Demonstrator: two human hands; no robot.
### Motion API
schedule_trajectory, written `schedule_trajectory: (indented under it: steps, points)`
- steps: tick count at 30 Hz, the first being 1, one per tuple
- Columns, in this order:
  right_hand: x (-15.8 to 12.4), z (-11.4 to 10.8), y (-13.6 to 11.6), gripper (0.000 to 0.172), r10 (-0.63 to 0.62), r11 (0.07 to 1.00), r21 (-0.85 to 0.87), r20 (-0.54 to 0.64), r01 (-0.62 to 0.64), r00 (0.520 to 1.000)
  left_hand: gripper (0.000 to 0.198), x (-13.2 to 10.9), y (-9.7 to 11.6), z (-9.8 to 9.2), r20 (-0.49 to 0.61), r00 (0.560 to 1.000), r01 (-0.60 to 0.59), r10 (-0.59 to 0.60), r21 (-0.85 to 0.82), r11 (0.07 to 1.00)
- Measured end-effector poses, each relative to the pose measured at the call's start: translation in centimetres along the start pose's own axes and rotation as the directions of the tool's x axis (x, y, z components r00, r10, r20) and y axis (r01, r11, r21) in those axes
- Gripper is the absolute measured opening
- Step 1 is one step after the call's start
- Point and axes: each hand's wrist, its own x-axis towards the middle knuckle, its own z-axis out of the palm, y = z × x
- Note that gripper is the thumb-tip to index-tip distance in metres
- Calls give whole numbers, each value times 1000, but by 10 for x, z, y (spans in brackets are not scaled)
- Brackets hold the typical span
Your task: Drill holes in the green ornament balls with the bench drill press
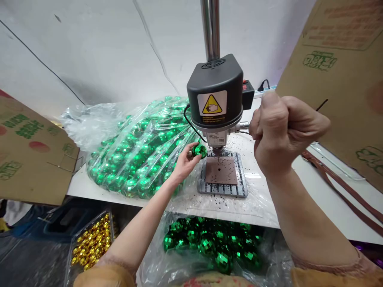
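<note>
My left hand (187, 162) pinches a shiny green faceted ball (199, 150) between thumb and fingers, just left of the drill chuck (218, 150). Closed in a fist at the right side of the drill press (216, 93), my right hand (277, 133) grips its feed lever (243, 125), mostly hidden by the fingers. Under the chuck, a brown square board (220, 175) with a dark hole lies on the slotted metal base (243, 187). Dark shavings are scattered over both.
A clear bag of green faceted balls (134, 155) lies on the white table left of the press. Below the edge sits another open bag of green balls (209, 243). Cardboard boxes (32, 147) flank both sides. Gold beads (92, 241) fill a tray lower left; a brown strap (338, 187) lies right.
</note>
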Motion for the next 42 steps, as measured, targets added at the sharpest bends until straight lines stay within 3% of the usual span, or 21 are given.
schedule_trajectory:
  steps: [4, 8, 12, 17, 20, 22, 27, 31, 37, 42]
  points:
    - [-1, 0, 2, 47, 50, 998, -42, -20, -51, 999, 51, -16, -2, 12, 83, 985, 169, -153, -224, 960]
    - [-2, -1, 7, 49, 33, 998, -49, -15, -33, 999, 48, -18, -6, 19, 100, 985, 162, -144, -212, 964]
    - [-2, -1, 9, 50, 36, 998, -46, -4, -36, 999, 50, -18, -7, 24, 210, 963, 214, -169, -213, 953]
    - [-2, -1, 7, 48, 50, 999, 23, -5, -49, 999, 45, -18, -5, 26, 288, 887, 459, -361, -464, 758]
    - [-2, -1, 6, 49, 62, 998, -5, -13, -62, 998, 41, -19, -4, 22, 299, 865, 500, -403, -583, 640]
    - [-3, -2, 6, 49, 64, 998, -19, -15, -65, 998, 42, -21, -3, 19, 300, 863, 502, -406, -600, 623]
    - [-3, -2, 6, 50, 42, 995, -92, -7, -43, 999, 65, -29, -6, 21, 236, 901, 434, -365, -454, 778]
    - [-3, -2, 6, 48, 20, 999, -39, -8, -20, 1000, 67, -30, -15, 31, 148, 953, 300, -265, -317, 900]
    - [-4, -2, 6, 47, 16, 1000, -6, -3, -16, 1000, 64, -24, -26, 40, 168, 975, 175, -145, -183, 967]
    - [-4, -2, 5, 47, 54, 998, -26, -19, -55, 998, 63, -23, -23, 46, 117, 986, 120, -118, -13, 993]
